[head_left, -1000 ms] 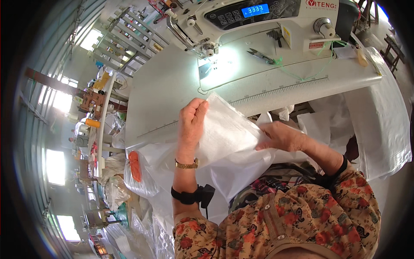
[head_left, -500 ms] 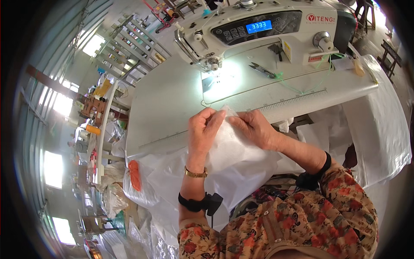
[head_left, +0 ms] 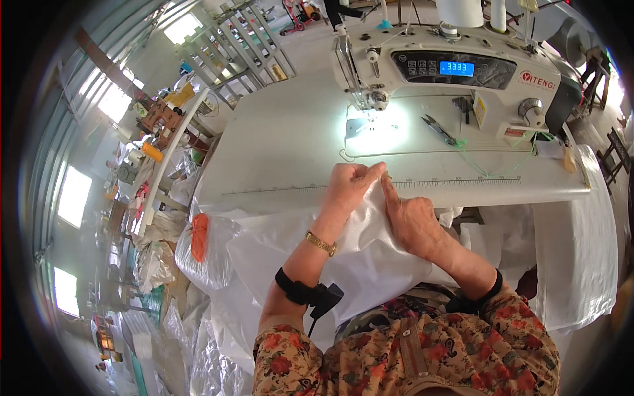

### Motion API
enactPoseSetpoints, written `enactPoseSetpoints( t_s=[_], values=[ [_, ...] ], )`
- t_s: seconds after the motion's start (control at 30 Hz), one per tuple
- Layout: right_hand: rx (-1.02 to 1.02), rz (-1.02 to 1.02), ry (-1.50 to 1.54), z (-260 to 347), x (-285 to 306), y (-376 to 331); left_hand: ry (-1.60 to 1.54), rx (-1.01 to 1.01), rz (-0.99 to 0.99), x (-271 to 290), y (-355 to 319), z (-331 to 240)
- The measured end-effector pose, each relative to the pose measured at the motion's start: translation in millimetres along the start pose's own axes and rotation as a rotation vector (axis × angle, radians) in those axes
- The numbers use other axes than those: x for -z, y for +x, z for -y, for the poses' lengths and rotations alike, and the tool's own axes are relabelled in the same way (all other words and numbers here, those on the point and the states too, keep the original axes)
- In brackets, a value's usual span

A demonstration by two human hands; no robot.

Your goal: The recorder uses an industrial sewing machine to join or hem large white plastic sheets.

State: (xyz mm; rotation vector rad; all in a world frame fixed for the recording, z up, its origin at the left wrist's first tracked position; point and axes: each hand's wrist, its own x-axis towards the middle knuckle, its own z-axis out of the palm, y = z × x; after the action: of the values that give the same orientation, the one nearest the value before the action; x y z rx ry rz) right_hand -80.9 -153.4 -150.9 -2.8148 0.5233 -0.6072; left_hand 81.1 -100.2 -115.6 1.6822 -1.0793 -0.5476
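Note:
My left hand (head_left: 350, 188) pinches the upper edge of a white woven plastic sheet (head_left: 370, 241) between thumb and fingers, just in front of the sewing machine's lit needle area. My right hand (head_left: 416, 224) is closed at the sheet's right side, its index finger stretched up along the edge to the left fingertips. From the hands the sheet drapes over the table's front edge toward my lap. Beyond them stands a white sewing machine (head_left: 489, 109) with a lit blue display. Thread snips (head_left: 440, 132) lie on the table (head_left: 284, 142) right of the needle.
Green thread (head_left: 489, 170) trails from the snips. An orange bundle (head_left: 199, 237) rests on clear plastic at the left. White sheeting (head_left: 574, 264) hangs at the table's right end. A side table (head_left: 168, 158) with orange and brown items stands farther left, near metal racks (head_left: 241, 49).
My right index finger has straightened along the sheet's edge, where the thumb pressed before. Both hands still meet at the sheet's top. The whole view has shifted, showing thread spools above the machine.

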Motion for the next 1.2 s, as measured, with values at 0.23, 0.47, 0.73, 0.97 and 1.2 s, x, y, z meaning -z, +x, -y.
enactPoseSetpoints(
  t_s=[0.23, 0.47, 0.73, 0.97, 1.2],
  values=[
    [-0.001, -0.111, 0.005, -4.3, -7.2, -8.7, 0.132, -0.075, 0.083, -1.0, 3.1, -3.2],
    [0.028, -0.23, -0.02, -21.1, -10.8, -23.4, 0.312, -0.3, 0.0, 9.9, 13.9, -10.4],
    [-0.247, 0.069, 1.253, -30.1, 16.5, 19.8, 0.177, -0.3, 0.104, 2.6, 8.7, -35.0],
    [-0.138, -0.473, 0.587, -14.9, 53.9, 56.0, 0.265, -0.368, 0.063, 21.8, 50.6, -75.7],
    [-0.126, -0.235, -0.01, -30.1, 26.7, 74.2, -0.171, 0.039, 0.272, 16.6, 90.7, -27.2]
  ],
)
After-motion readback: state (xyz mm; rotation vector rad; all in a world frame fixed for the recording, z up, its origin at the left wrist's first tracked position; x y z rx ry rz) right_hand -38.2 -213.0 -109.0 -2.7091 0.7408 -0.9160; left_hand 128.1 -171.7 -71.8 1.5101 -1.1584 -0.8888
